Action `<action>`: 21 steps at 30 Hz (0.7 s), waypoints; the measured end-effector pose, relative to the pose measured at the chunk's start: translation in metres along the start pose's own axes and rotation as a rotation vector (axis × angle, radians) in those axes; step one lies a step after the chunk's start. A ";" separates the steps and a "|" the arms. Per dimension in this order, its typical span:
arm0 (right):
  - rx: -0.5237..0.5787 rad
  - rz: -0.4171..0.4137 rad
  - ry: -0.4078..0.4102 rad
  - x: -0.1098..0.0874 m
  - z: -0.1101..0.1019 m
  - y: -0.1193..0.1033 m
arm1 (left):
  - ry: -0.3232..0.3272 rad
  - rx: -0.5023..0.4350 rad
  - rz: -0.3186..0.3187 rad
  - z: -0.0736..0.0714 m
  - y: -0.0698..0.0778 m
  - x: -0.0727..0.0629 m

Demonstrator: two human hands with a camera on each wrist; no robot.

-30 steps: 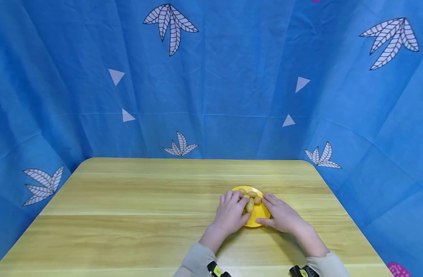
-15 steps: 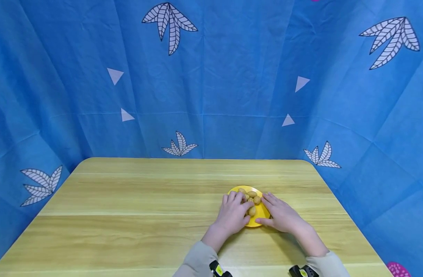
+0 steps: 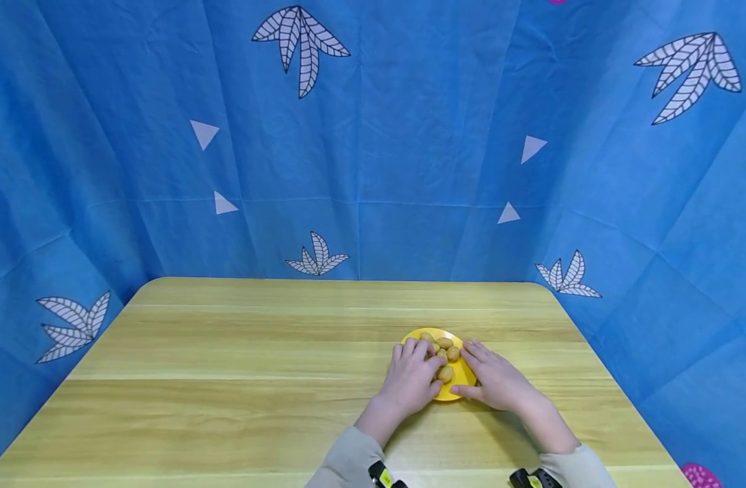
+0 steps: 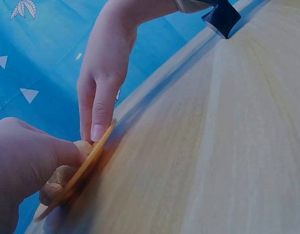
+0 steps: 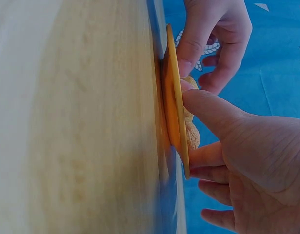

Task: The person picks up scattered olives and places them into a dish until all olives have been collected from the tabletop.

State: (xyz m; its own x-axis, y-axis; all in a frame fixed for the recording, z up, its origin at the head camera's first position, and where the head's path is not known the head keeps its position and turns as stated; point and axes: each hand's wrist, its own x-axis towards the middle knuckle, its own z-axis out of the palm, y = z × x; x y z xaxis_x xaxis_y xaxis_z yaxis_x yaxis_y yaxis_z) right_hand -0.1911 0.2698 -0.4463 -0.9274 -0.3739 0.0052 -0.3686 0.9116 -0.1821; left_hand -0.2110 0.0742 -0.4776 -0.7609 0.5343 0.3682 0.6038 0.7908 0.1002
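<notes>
A yellow plate (image 3: 463, 377) bears several tan, wrinkled nuts that look like peanuts in their shells (image 3: 445, 374). My left hand (image 3: 409, 379) lies over the plate's left side with its fingers bent above the nuts; its palm side is hidden in the head view. In the right wrist view the left hand (image 5: 223, 41) has its thumb tip at the plate, with no nut visible between thumb and fingers. My right hand (image 3: 498, 379) rests against the plate's right rim, fingers extended. Its thumb (image 5: 208, 105) lies across the upper face of the plate.
The plate rests on a wood-grain table (image 3: 226, 379), right of its middle. A blue curtain (image 3: 409, 135) with white leaf prints hangs behind and at both sides. Dark devices are strapped at both wrists, over light sleeves (image 3: 348, 457).
The left thumb and forefinger have drawn off one nut, which has shifted slightly toward the near side of the plate. The left hand has moved a little; the right hand stays put.
</notes>
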 end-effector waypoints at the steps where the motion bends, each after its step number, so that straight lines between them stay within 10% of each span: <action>1: -0.003 -0.003 0.002 0.000 0.000 0.000 | 0.008 0.003 0.003 -0.001 0.000 0.000; 21: -0.001 0.002 -0.007 0.000 0.000 0.000 | 0.036 -0.003 0.014 -0.029 -0.017 -0.006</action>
State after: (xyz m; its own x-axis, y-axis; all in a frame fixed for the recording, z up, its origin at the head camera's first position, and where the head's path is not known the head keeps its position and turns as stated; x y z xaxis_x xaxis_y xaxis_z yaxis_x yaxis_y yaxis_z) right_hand -0.1911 0.2702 -0.4460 -0.9276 -0.3735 -0.0015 -0.3671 0.9123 -0.1813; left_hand -0.2097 0.0491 -0.4544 -0.7434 0.5339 0.4028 0.6150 0.7824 0.0979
